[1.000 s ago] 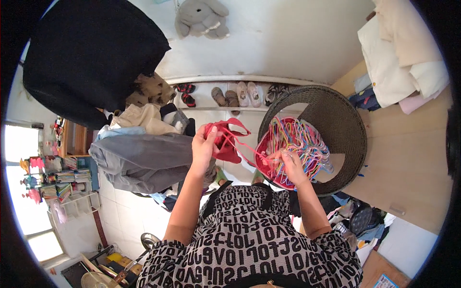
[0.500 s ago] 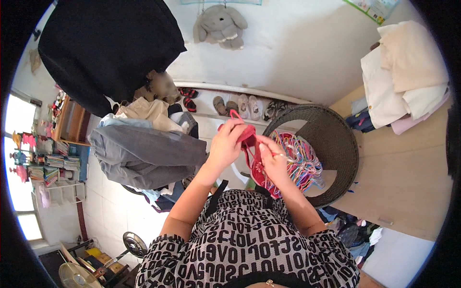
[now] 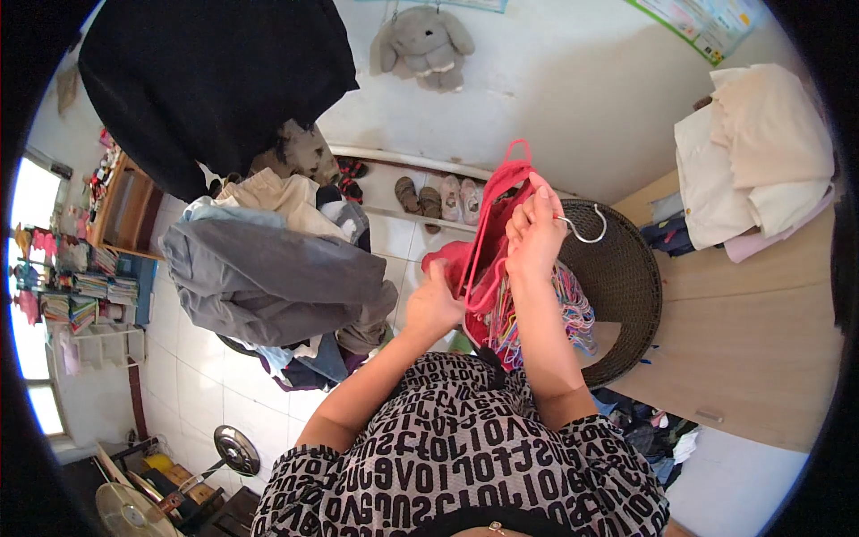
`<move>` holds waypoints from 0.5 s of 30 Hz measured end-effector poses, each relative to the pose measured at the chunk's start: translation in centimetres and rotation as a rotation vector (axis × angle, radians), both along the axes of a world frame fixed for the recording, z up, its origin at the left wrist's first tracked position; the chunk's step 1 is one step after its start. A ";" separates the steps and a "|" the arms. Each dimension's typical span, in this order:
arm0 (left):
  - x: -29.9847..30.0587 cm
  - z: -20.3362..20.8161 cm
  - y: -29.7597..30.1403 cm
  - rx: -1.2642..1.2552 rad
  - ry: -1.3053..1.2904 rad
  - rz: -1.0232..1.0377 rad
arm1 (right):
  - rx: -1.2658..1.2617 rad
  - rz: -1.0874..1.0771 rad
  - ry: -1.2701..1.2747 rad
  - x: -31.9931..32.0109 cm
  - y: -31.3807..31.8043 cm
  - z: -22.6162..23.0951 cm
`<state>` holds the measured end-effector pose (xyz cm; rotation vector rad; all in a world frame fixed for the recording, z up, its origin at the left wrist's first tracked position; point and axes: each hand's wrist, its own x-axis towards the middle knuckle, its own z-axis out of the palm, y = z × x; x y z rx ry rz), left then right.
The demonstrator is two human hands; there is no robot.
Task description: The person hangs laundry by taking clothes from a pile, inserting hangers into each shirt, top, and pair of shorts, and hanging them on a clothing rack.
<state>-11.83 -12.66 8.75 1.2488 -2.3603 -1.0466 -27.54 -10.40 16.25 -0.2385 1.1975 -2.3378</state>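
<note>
My right hand (image 3: 535,234) is closed round a pink clothes hanger (image 3: 480,234), near its neck. The hanger's silver hook sticks out to the right of the fingers. Red cloth also hangs along the hanger, just under the right fingertips. My left hand (image 3: 433,304) grips a red garment (image 3: 445,261) at the hanger's lower left, thumb up; its other fingers are partly hidden. How much of the hanger sits inside the cloth is unclear. Below my right forearm lies a heap of multicoloured hangers (image 3: 570,309), on the dark wicker basket chair (image 3: 640,291).
To the left, a pile of clothes with grey trousers (image 3: 277,273) on top. A black garment (image 3: 215,80) hangs at upper left. Shoes (image 3: 438,199) line the wall. Folded cream cloths (image 3: 761,152) rest on the wooden cabinet (image 3: 743,331) at right. A fan (image 3: 134,510) stands lower left.
My right hand has moved up and away from me, turning the hanger so that more of it shows. My left hand has come down and nearer my body with the red garment.
</note>
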 end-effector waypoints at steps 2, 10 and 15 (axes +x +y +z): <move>-0.1 1.3 0.1 0.282 -0.093 -0.125 | 0.041 -0.131 0.091 0.4 -1.2 -1.3; 1.8 1.5 -5.2 -0.003 0.263 0.045 | 0.658 0.769 0.891 0.3 2.6 -2.1; 0.4 2.3 -7.3 -0.076 0.322 -0.036 | 0.709 0.827 0.801 0.0 3.4 3.7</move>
